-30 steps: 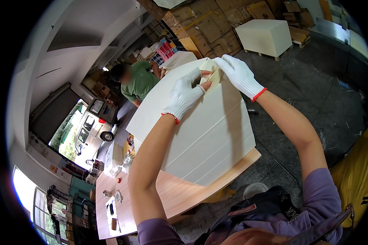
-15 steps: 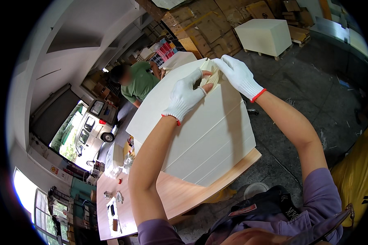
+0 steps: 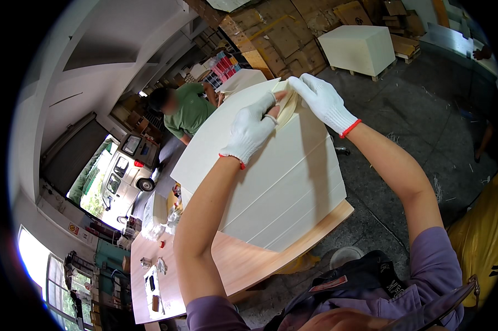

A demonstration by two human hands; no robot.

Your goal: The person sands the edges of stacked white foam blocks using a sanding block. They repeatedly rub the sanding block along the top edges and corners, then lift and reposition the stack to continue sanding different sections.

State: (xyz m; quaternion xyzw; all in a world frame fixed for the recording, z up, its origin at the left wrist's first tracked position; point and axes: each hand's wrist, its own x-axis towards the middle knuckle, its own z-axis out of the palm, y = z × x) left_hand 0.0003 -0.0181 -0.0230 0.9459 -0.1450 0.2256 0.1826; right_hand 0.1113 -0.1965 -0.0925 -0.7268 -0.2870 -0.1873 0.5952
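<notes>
The left hand (image 3: 250, 130), thumb and finger apart, touched bent sheets (image 3: 287, 112) — I couldn't tell if the right hand (image 3: 321, 101) pinched. Leafing, I guessed — next needed care.

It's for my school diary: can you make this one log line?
left hand: at bent sheets; right hand: at sheets' right edge; white stack: on wooden table

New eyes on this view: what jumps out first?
The big stack of cream sheets in the centre, on a wood-topped table, with the white-gloved left hand and right hand at its bent-up far corner. Next, the silvery van by the bright doorway at left, then a co-worker in a green shirt beyond the stack, left of the hands.
</notes>
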